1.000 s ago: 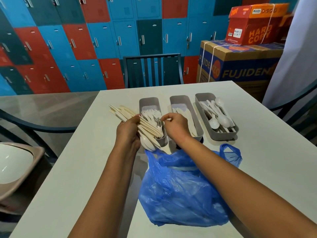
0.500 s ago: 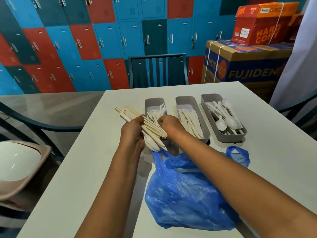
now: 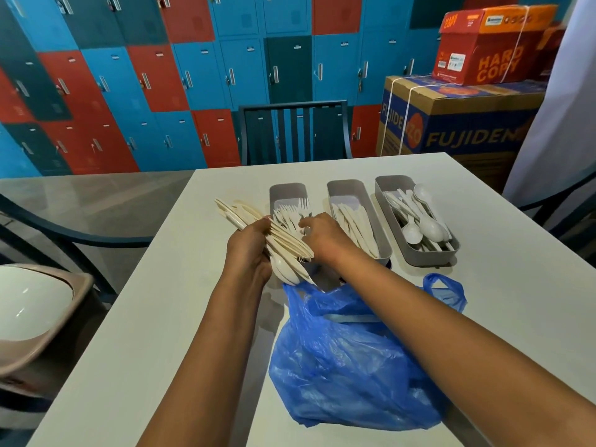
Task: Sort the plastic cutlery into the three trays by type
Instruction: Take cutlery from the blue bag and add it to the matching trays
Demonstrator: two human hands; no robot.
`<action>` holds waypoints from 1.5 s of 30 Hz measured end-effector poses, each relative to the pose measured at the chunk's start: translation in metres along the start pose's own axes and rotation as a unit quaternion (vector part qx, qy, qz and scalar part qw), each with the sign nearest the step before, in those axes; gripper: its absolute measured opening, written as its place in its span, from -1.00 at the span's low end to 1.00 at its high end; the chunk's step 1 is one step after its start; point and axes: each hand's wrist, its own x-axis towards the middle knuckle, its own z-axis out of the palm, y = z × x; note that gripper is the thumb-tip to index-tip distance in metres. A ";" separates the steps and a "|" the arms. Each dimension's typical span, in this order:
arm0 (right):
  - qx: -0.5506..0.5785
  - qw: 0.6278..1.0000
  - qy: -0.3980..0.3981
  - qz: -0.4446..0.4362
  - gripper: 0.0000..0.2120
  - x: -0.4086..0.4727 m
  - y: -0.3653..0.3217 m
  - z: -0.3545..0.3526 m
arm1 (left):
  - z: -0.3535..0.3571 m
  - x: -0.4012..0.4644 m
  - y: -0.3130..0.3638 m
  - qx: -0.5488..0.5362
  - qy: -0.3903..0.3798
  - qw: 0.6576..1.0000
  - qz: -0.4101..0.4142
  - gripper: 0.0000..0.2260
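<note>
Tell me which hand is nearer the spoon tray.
Right. The right hand reaches over the fork tray, two trays to the left of the spoon tray. The left hand grips a cutlery bundle farther left still, beyond the fork tray.

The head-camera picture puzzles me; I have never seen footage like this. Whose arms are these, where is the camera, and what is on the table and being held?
No machine here: a person wears a wide-angle camera on their head, looking down at their own arms. The left hand grips a bundle of plastic cutlery. The right hand reaches into that bundle; whether it pinches a piece I cannot tell. On the white table stand three grey trays: the fork tray, the knife tray and the spoon tray. Nearer lies a crumpled blue plastic bag.
</note>
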 end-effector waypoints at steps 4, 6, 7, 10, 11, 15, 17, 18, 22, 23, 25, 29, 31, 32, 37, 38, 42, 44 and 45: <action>0.058 0.998 0.025 0.008 -0.65 -0.008 0.003 -0.013 | 0.002 -0.001 0.000 -0.001 -0.003 1.000 -0.004 -0.87; 0.058 0.998 0.032 0.010 -0.67 -0.011 0.006 -0.017 | 0.002 -0.002 -0.002 0.001 -0.004 1.000 -0.005 -0.84; 0.059 0.998 0.029 0.015 -0.69 -0.012 0.006 -0.018 | 0.001 -0.002 -0.002 0.001 -0.005 1.000 -0.006 -0.82; 0.037 0.999 0.018 0.027 -0.77 -0.014 0.003 -0.017 | 0.001 -0.001 -0.003 0.012 -0.003 1.000 -0.010 -0.77; 0.026 0.999 0.015 0.027 -0.76 -0.014 0.002 -0.016 | 0.002 -0.001 -0.003 0.014 -0.001 1.000 -0.010 -0.76; 0.011 0.999 0.021 0.048 -0.85 -0.007 -0.004 -0.011 | 0.000 0.000 -0.001 0.016 0.005 1.000 -0.011 -0.75; -0.003 0.998 0.021 0.066 -0.96 -0.004 -0.006 -0.011 | -0.002 0.003 0.000 0.014 0.008 1.000 -0.008 -0.73; -0.006 0.997 0.021 0.072 -0.91 -0.003 -0.006 -0.011 | -0.003 0.004 0.000 0.015 0.008 1.000 -0.008 -0.73; -0.005 0.996 0.026 0.087 -0.80 -0.002 -0.007 -0.012 | -0.003 0.006 0.000 0.013 0.007 1.000 -0.010 -0.72; -0.001 0.995 0.029 0.091 -0.78 -0.002 -0.007 -0.012 | -0.003 0.006 0.000 0.012 0.007 1.000 -0.010 -0.72; 0.010 0.994 0.032 0.100 -0.79 -0.001 -0.006 -0.012 | -0.003 0.007 0.000 0.008 0.007 1.000 -0.010 -0.73; 0.025 0.993 0.045 0.108 -0.84 -0.002 -0.006 -0.013 | -0.003 0.007 0.000 0.001 0.008 1.000 -0.009 -0.74; 0.028 0.993 0.054 0.105 -0.89 -0.003 -0.005 -0.014 | -0.003 0.006 -0.001 -0.003 0.005 1.000 -0.009 -0.74; 0.027 0.993 0.060 0.103 -0.93 -0.005 -0.005 -0.014 | -0.003 0.006 -0.001 -0.004 0.004 1.000 -0.009 -0.73; 0.036 0.991 0.089 0.089 -0.90 -0.007 -0.002 -0.013 | -0.003 0.004 -0.001 0.002 0.005 1.000 -0.011 -0.73; 0.038 0.991 0.090 0.088 -0.91 -0.007 -0.002 -0.012 | -0.003 0.004 0.000 0.002 0.005 1.000 -0.012 -0.72; 0.038 0.991 0.085 0.095 -0.92 -0.006 -0.002 -0.010 | -0.003 0.004 0.001 0.006 0.005 1.000 -0.012 -0.72; 0.033 0.992 0.082 0.095 -0.92 -0.005 -0.003 -0.010 | -0.003 0.003 0.001 0.005 0.005 1.000 -0.010 -0.72; 0.031 0.992 0.080 0.094 -0.92 -0.005 -0.003 -0.010 | -0.003 0.003 0.001 0.005 0.004 1.000 -0.010 -0.71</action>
